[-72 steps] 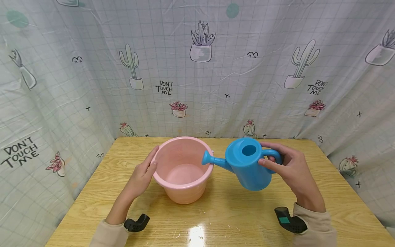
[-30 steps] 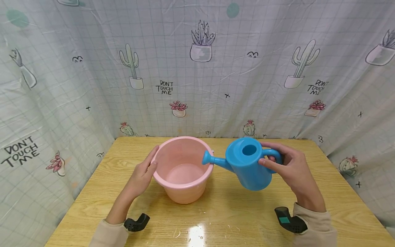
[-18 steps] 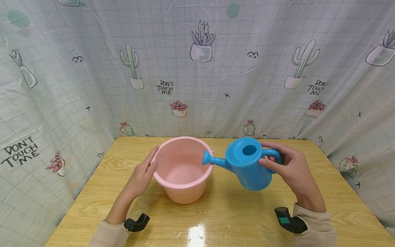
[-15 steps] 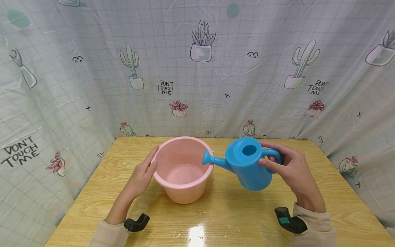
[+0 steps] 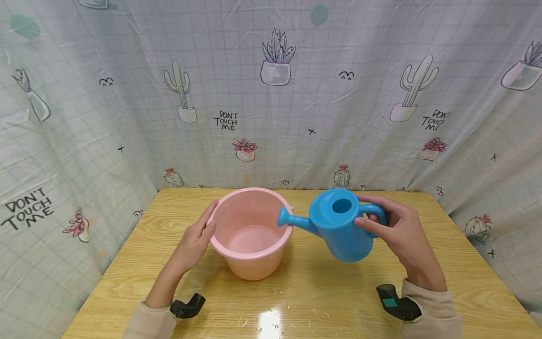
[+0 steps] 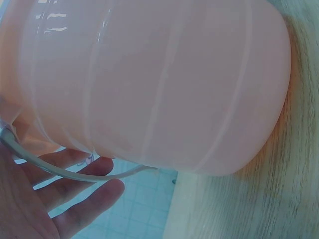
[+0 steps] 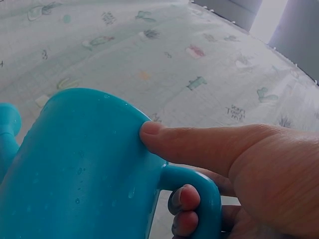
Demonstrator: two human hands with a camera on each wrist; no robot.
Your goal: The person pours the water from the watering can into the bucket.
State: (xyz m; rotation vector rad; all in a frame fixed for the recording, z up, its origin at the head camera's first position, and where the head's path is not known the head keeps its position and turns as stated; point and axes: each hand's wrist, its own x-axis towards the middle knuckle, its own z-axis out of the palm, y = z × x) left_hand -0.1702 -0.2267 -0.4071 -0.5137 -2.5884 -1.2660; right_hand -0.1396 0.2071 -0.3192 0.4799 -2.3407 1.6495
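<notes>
A pink plastic bucket [image 5: 254, 268] stands on the wooden table. My left hand [image 5: 195, 240] holds its left rim, thumb at the rim and the other fingers outside against the wall. The bucket's pale handle [image 6: 65, 172] crosses those fingers in the left wrist view. My right hand [image 5: 395, 226] grips a blue watering can [image 5: 345, 240] by its loop handle [image 7: 212, 199], thumb pressed on the can's body. Raised and tilted left, the can has its spout [image 5: 302, 223] reaching over the bucket's right rim. Water drops dot the can's side; no stream shows at the spout.
A wooden table [image 5: 338, 301] spreads beneath, with small wet spots near its front edge. Behind and to both sides hangs a curtain [image 5: 317, 94] printed with cacti. A black wrist device [image 5: 188, 306] is on the left arm, another wrist device [image 5: 399, 302] on the right.
</notes>
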